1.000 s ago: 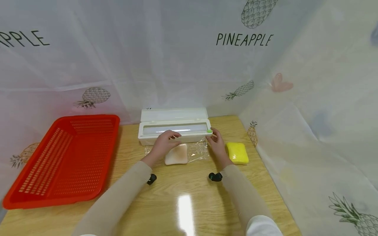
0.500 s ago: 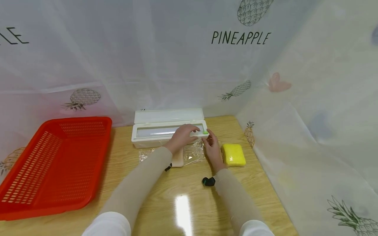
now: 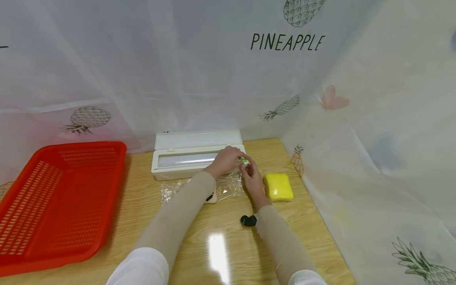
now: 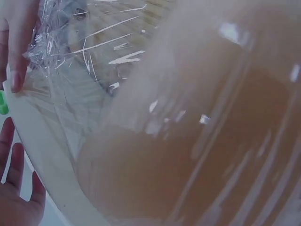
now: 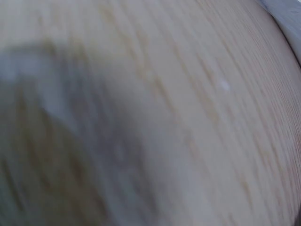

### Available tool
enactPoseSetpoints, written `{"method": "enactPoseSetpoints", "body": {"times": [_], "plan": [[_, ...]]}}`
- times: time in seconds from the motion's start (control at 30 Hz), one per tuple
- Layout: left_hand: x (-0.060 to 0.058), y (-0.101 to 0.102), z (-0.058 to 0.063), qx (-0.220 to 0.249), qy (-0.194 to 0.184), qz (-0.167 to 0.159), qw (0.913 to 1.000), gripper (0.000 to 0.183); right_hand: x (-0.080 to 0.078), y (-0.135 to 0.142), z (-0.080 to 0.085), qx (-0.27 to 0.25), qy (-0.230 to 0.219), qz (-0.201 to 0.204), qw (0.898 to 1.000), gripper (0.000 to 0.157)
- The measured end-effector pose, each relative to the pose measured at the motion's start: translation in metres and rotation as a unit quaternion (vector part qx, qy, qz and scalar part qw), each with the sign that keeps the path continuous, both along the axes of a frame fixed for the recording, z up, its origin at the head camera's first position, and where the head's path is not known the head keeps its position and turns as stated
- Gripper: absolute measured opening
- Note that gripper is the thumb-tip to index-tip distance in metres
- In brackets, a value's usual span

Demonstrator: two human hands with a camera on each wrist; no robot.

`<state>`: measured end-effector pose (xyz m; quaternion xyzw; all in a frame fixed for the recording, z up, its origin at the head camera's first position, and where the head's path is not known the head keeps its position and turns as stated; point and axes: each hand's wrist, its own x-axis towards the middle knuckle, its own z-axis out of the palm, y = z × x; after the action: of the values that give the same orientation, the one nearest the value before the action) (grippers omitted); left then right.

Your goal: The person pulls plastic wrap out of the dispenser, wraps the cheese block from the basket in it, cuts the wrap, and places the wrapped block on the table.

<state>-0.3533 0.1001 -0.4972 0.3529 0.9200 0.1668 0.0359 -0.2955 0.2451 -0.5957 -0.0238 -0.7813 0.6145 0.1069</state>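
A white cling film dispenser [image 3: 171, 173] stands with its lid up and a film roll [image 3: 187, 159] inside. My left hand [image 3: 226, 160] reaches over its right end beside the green cutter slider [image 4: 3, 102]; its fingers look loosely bent in the left wrist view, just short of the slider. At that same corner my right hand [image 3: 252, 180] grips the dispenser's end, thumb on the front edge. Clear cling film [image 3: 228, 185] runs from the dispenser over a bread slice [image 4: 188, 146], which my left forearm mostly hides in the head view. The right wrist view is blurred.
To the left stands a red plastic basket [image 3: 115, 190]. A yellow square bundle [image 3: 278, 187] lies right of my right hand. The wooden table [image 3: 192, 237] ends at a printed curtain [image 3: 199, 79] behind and on the right.
My left hand has moved right, from above the bread to the dispenser's right end by the slider. The right hand stays at that corner. The head view has shifted slightly right.
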Motion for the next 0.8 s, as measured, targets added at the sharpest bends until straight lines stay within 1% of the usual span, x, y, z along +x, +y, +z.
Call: {"method": "enactPoseSetpoints", "body": {"times": [0.2, 0.3, 0.4, 0.53, 0.63, 0.8], "plan": [[-0.001, -0.003, 0.001, -0.012, 0.014, 0.003, 0.9998, 0.028, -0.001, -0.004, 0.001, 0.008, -0.007, 0.003, 1.0, 0.048], [-0.003, -0.006, 0.002, -0.032, 0.033, -0.001, 0.999, 0.027, -0.001, -0.004, 0.002, -0.001, -0.019, 0.009, 1.0, 0.051], [-0.006, -0.009, 0.003, -0.049, 0.049, -0.006, 0.9976, 0.024, 0.0, -0.004, 0.006, -0.01, -0.02, 0.017, 1.0, 0.053], [-0.01, -0.013, 0.004, -0.052, 0.048, -0.013, 0.9974, 0.019, 0.008, -0.007, 0.025, -0.009, -0.012, 0.026, 1.0, 0.052], [-0.012, -0.014, 0.003, -0.049, 0.043, -0.019, 0.9977, 0.018, 0.014, -0.01, 0.037, 0.003, -0.004, 0.018, 1.0, 0.05], [-0.014, -0.013, 0.002, -0.057, 0.042, -0.026, 0.9972, 0.019, 0.014, -0.008, 0.035, -0.001, 0.004, 0.017, 1.0, 0.051]]}}
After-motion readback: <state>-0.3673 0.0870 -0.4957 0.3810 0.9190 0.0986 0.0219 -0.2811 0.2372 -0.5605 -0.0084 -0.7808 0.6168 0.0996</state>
